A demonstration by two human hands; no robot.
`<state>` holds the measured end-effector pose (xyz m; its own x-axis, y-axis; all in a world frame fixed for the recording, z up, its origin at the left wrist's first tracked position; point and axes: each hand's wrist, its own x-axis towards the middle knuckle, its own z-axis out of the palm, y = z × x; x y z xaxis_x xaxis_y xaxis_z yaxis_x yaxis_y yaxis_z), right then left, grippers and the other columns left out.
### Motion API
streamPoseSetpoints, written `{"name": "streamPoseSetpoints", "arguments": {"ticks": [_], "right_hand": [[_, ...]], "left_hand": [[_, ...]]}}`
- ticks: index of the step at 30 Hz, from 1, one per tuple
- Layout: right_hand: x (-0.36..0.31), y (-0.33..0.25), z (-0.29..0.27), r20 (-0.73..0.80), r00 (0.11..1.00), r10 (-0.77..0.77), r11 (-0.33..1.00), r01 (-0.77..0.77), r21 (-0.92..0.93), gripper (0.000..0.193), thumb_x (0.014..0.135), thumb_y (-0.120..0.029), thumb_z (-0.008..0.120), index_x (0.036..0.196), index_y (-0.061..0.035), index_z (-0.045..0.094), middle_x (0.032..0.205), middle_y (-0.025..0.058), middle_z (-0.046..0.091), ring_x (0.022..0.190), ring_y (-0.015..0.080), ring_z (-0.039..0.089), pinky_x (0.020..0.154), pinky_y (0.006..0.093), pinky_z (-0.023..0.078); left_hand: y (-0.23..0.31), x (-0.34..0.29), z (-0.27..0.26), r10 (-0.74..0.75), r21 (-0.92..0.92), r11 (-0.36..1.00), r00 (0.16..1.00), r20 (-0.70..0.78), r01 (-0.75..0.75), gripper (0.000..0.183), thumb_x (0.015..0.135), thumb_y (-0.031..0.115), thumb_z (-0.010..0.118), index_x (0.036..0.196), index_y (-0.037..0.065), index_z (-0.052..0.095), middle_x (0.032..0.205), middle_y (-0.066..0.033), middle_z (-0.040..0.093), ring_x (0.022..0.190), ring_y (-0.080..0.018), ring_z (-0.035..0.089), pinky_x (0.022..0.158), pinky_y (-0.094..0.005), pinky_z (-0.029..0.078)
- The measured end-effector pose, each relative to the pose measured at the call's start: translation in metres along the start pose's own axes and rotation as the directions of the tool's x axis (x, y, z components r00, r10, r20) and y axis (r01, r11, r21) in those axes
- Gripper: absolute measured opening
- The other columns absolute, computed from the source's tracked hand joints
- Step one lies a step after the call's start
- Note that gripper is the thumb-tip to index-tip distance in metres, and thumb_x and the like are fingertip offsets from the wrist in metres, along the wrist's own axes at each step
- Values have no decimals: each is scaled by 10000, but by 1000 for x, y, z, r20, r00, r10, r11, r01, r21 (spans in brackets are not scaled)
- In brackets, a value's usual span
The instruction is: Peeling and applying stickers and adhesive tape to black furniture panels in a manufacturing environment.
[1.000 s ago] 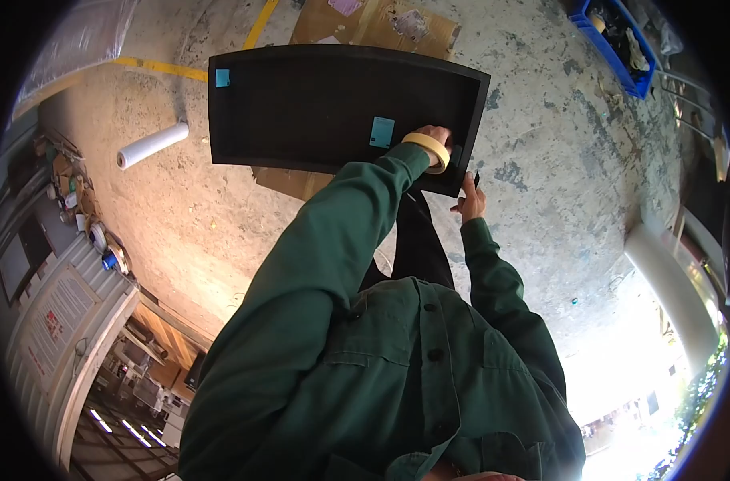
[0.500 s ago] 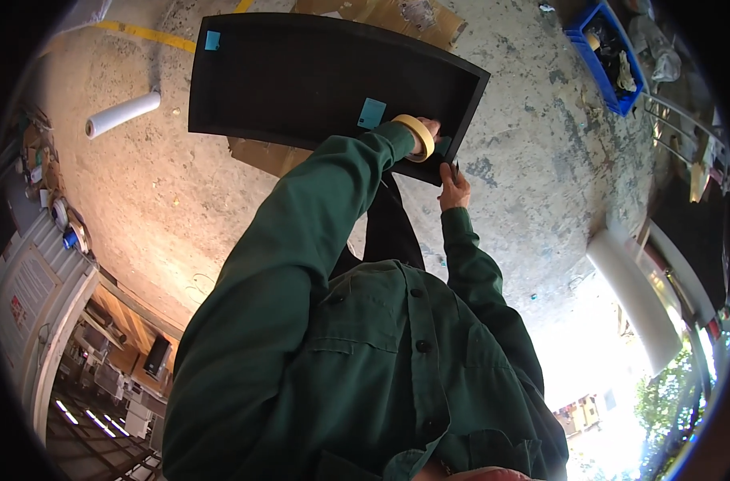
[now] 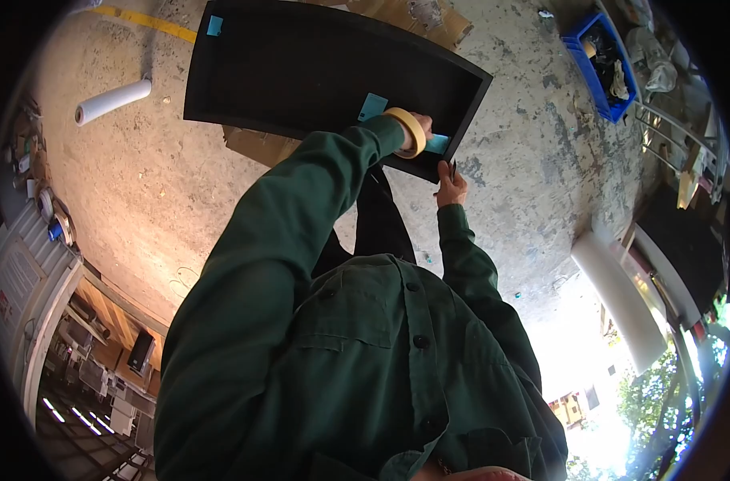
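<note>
A large black tray-like panel with a raised rim and slightly curved long sides lies in front of me. Pale blue patches sit on its face: one at the far left corner, one blue patch near the middle, and another blue patch by the near right corner. My left hand reaches over the panel next to that corner patch; its fingers are mostly hidden. Around its wrist hangs a yellowish roll of tape. At the near right corner, my right hand is closed on a small dark object, against the rim.
Cardboard lies under the panel on the worn concrete floor. A white roll rests at the left. A blue crate with odds and ends stands at the far right, and a large white roll leans at the right.
My left hand has shifted a little to the left, uncovering more of the blue patch at the near right corner. The right hand stays at the corner.
</note>
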<state>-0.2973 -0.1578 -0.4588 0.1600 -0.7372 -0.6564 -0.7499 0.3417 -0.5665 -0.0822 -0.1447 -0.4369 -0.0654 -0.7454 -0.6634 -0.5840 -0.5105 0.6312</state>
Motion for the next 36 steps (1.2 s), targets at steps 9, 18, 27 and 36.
{"name": "streamPoseSetpoints", "arguments": {"ticks": [9, 18, 27, 36], "right_hand": [[-5, -15, -10, 90, 995, -54, 995, 45, 93, 575, 736, -451, 638, 1082, 4, 569, 849, 88, 625, 590, 131, 571, 419, 254, 449], [-7, -2, -21, -19, 999, -46, 982, 49, 182, 405, 801, -423, 549, 936, -48, 623, 754, 49, 644, 536, 137, 561, 400, 273, 464], [4, 33, -68, -119, 993, 5, 998, -12, -55, 290, 702, -347, 559, 742, -83, 672, 668, 80, 644, 671, 180, 618, 644, 302, 475], [-22, -64, -51, -38, 945, -324, 852, 309, 424, 217, 770, -230, 611, 836, -23, 619, 651, 46, 624, 465, 126, 515, 391, 274, 417]], "left_hand": [[-53, -90, -75, 47, -724, 678, 991, -123, -122, 217, 849, 282, 529, 816, 68, 516, 673, -5, 505, 589, -87, 477, 521, -234, 388], [13, -177, -27, -26, -844, -435, 941, -336, -313, 159, 722, -5, 576, 641, 87, 474, 971, -121, 567, 820, -223, 582, 724, -366, 511], [88, -248, -33, 129, -879, -326, 905, -406, -348, 226, 747, 50, 428, 950, 21, 524, 865, -83, 531, 695, -171, 527, 638, -289, 446], [100, -311, -41, 172, -801, -452, 843, -509, -392, 279, 806, -2, 423, 1061, 56, 521, 849, -78, 499, 602, -136, 467, 553, -265, 395]]}}
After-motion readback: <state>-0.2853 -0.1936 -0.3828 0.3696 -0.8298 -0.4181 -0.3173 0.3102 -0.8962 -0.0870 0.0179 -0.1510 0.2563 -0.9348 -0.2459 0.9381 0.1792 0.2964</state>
